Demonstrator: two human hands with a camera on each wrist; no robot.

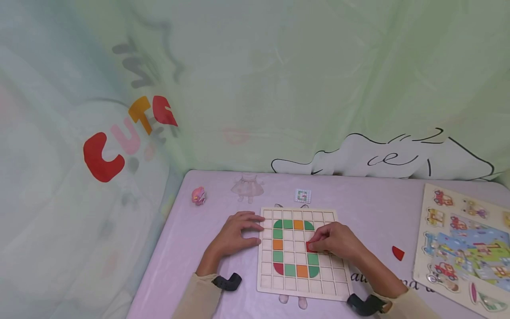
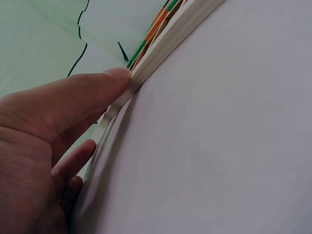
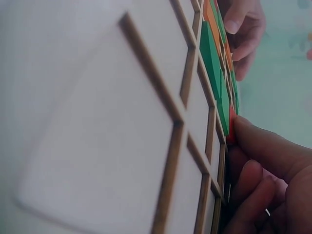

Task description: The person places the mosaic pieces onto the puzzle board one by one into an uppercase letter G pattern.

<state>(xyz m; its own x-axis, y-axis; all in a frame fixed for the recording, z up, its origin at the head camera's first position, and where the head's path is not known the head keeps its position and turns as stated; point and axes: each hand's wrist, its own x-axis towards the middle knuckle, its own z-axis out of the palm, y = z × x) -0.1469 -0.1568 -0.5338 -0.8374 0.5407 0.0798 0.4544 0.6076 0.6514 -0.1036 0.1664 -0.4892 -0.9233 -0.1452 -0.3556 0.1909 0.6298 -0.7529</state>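
A wooden grid board (image 1: 342,290) lies on the table with green, orange and red pieces in its cells, forming a rounded ring. My right hand (image 1: 336,241) pinches a red tile (image 1: 308,247) at a cell on the ring's right side; the right wrist view shows the thumb against this red tile (image 3: 232,124), just past a row of green tiles (image 3: 210,58). Along the board's left edge, my left hand (image 1: 237,232) touches the rim with thumb and fingers extended. In the left wrist view its thumb (image 2: 114,80) meets the board's side (image 2: 165,46).
A loose red quarter-round piece (image 1: 398,253) lies right of the board. Further right is a wooden picture puzzle (image 1: 422,221). Behind the board sits a small pattern card (image 1: 303,196), and a pink figurine (image 1: 198,196) stands at the back left.
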